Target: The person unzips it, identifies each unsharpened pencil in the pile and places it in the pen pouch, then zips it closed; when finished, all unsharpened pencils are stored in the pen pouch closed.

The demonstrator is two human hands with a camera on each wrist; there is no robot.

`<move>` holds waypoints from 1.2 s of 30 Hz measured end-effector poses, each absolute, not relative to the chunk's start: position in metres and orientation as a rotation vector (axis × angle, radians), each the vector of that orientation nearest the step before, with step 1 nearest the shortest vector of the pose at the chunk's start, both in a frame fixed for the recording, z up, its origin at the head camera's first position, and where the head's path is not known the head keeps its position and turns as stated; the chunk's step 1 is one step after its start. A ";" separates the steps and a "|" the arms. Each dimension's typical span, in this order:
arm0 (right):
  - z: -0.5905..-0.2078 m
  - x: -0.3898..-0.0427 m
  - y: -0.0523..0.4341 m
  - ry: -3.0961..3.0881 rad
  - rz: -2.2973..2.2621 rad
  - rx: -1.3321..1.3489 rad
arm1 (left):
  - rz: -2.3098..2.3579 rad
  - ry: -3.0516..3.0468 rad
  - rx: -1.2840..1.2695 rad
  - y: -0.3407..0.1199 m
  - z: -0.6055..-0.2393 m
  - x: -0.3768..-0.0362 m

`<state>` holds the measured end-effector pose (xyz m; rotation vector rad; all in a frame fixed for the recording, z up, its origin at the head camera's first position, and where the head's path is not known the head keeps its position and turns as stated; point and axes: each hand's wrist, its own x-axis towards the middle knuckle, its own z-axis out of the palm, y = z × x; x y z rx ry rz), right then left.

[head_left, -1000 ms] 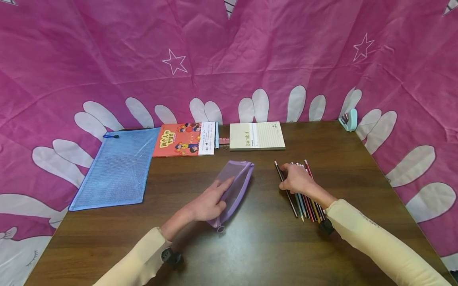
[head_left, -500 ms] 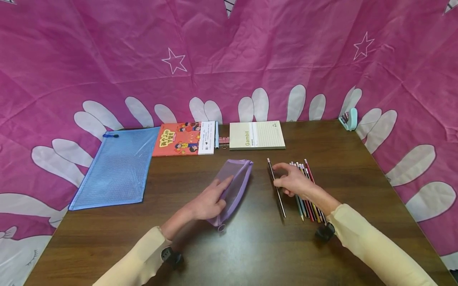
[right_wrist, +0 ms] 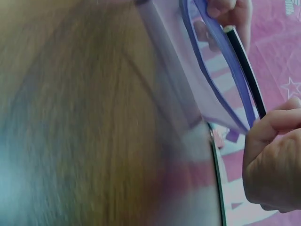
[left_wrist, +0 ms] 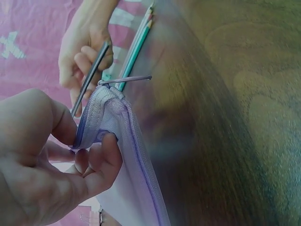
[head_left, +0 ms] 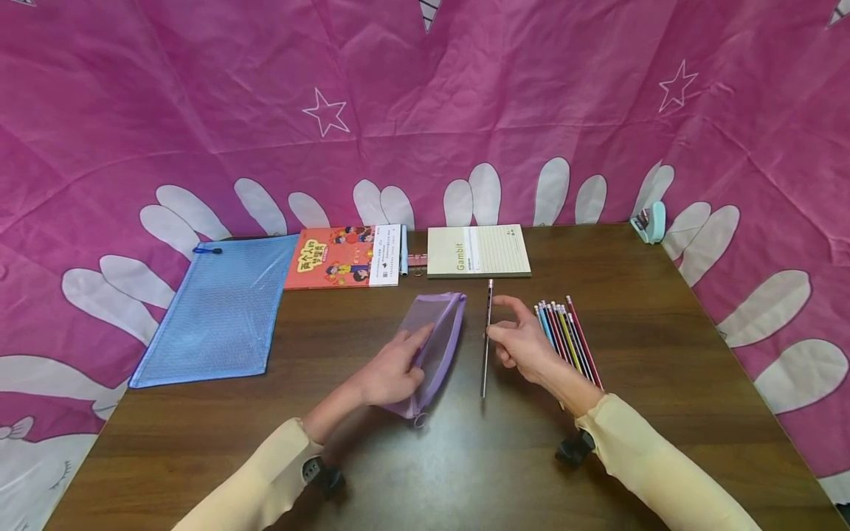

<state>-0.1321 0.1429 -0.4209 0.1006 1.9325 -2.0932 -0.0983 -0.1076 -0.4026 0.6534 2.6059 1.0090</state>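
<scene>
A purple mesh pencil pouch (head_left: pixel 434 346) lies on the brown table (head_left: pixel 465 457). My left hand (head_left: pixel 392 375) pinches its open zipper edge (left_wrist: pixel 101 117) and holds the mouth apart. To its right, my right hand (head_left: pixel 524 343) pinches a dark pencil (head_left: pixel 487 335) and holds it just above the table, beside the pouch's right edge. The same pencil (right_wrist: pixel 244 70) shows next to the pouch's opening (right_wrist: pixel 211 70) in the right wrist view. A row of several coloured pencils (head_left: pixel 567 339) lies on the table right of my right hand.
A blue mesh zip folder (head_left: pixel 212 313) lies at the left. An orange picture book (head_left: pixel 341 258) and a beige Gambit notebook (head_left: pixel 478 252) sit along the back edge. A small teal stapler (head_left: pixel 649 223) stands at the far right corner. Pink cloth (head_left: pixel 425 110) surrounds the table.
My right hand picked one dark pencil out of the row and carried it left, up to the pouch. My left hand stayed on the pouch.
</scene>
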 end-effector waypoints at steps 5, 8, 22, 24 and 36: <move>-0.421 -0.128 0.126 1.922 -2.217 0.143 | 1.031 2.625 0.653 -0.105 -0.403 -0.098; -0.421 -0.126 0.117 1.923 -2.276 0.173 | 1.047 2.628 0.648 -0.103 -0.404 -0.098; -0.430 -0.114 0.086 1.910 -2.400 0.193 | 1.103 2.619 0.625 -0.099 -0.404 -0.097; -0.430 -0.114 0.084 1.919 -2.396 0.209 | 1.102 2.626 0.638 -0.099 -0.405 -0.097; -0.431 -0.107 0.078 2.004 -2.347 0.199 | 1.201 2.649 0.596 -0.093 -0.406 -0.099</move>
